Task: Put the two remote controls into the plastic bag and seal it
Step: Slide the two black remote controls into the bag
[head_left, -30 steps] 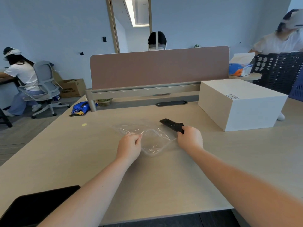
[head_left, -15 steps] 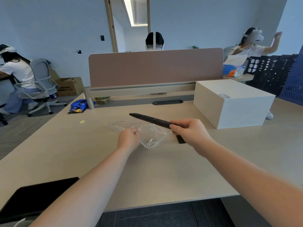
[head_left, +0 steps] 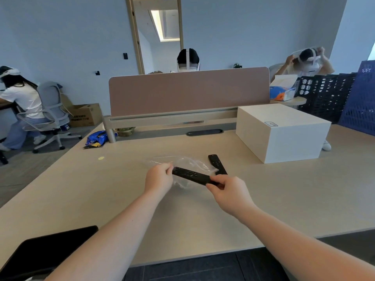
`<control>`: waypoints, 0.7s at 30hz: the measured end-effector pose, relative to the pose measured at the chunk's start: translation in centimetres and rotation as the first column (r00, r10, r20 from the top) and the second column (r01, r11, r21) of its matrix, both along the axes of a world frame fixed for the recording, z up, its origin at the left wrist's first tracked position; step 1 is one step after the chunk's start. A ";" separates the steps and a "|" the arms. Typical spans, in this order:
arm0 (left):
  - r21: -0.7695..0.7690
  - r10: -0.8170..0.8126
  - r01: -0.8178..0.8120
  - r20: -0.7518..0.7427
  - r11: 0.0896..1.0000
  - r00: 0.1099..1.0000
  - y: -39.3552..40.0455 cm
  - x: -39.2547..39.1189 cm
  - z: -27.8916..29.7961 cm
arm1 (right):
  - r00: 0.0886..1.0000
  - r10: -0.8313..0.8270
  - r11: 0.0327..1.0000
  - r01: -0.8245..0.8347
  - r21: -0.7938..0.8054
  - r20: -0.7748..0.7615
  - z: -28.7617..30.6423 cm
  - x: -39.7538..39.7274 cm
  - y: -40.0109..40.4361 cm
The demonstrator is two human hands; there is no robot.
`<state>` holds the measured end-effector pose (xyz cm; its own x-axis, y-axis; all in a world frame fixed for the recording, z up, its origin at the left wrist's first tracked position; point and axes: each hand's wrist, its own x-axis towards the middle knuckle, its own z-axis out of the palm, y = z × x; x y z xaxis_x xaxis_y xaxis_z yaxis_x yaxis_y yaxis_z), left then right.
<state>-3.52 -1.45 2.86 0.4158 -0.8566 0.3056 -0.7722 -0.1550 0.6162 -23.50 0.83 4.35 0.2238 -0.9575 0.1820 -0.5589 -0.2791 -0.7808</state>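
Note:
A clear plastic bag (head_left: 190,163) lies crumpled on the light wood desk (head_left: 81,191), lifted at its near edge. My left hand (head_left: 159,177) pinches that edge. My right hand (head_left: 227,191) grips one end of a black remote control (head_left: 190,175), which points left with its far tip at the bag's mouth by my left fingers. A second black remote control (head_left: 217,164) lies flat on the desk just behind my right hand, partly under the bag's right corner.
A white box (head_left: 282,130) stands at the back right. A pink divider panel (head_left: 188,90) closes the far edge, with a blue snack packet (head_left: 99,137) at its left foot. A black tablet (head_left: 46,248) lies at the near left corner. Other people sit beyond the desk.
My right hand picked one remote up from the desk, swung it left and lowered its tip to the bag's mouth. My left hand lifted the bag's edge. The other remote stayed on the desk.

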 end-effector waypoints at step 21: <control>-0.050 -0.147 0.153 0.108 0.987 0.983 0.4 0.0 -1.6 | 0.962 -0.025 0.992 -0.010 -0.126 -0.272 -4.0 10.1 -6.0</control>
<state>-3.56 -1.04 1.22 0.2477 -0.8863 0.3912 -0.8442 0.0007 0.5360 -13.44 -5.18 0.36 0.2744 -0.9329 0.2333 -0.7482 -0.3596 -0.5576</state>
